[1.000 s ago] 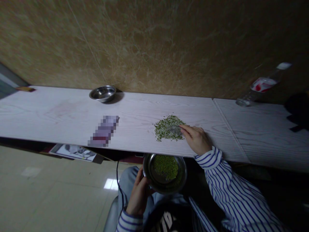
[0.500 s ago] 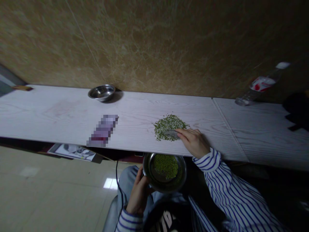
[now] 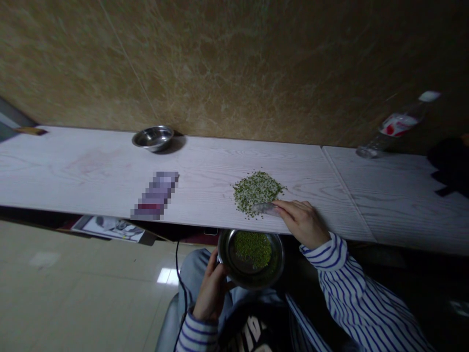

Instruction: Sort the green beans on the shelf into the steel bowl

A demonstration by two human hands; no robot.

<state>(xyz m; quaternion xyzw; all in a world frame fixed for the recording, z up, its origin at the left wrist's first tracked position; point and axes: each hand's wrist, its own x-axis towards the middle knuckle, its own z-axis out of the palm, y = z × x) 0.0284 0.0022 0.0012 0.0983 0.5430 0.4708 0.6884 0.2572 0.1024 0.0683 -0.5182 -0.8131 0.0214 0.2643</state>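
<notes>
My left hand [image 3: 212, 288] grips the rim of a shiny metal bowl [image 3: 280, 261], held over my lap just below the table's front edge. Small green mung beans [image 3: 252, 249] cover much of the bowl's bottom. More beans [image 3: 256, 188] lie spread in a loose patch on the table. At the near right side of that patch, my right hand [image 3: 302, 220] pinches a small grey, flattish piece [image 3: 264, 209], its kind unclear, low over the tabletop. The fingers hide its right end.
A second metal bowl [image 3: 153, 139] stands near the wall. Left of the beans lies a blurred-out flat purple item [image 3: 156, 195]. A clear plastic bottle [image 3: 399, 124] and a dark object [image 3: 449, 166] are on the right of the white wood-grain table [image 3: 205, 186].
My right hand has moved slightly right and towards me, drawing the grey piece to the near edge of the bean patch. My left hand still holds the bowl in place.
</notes>
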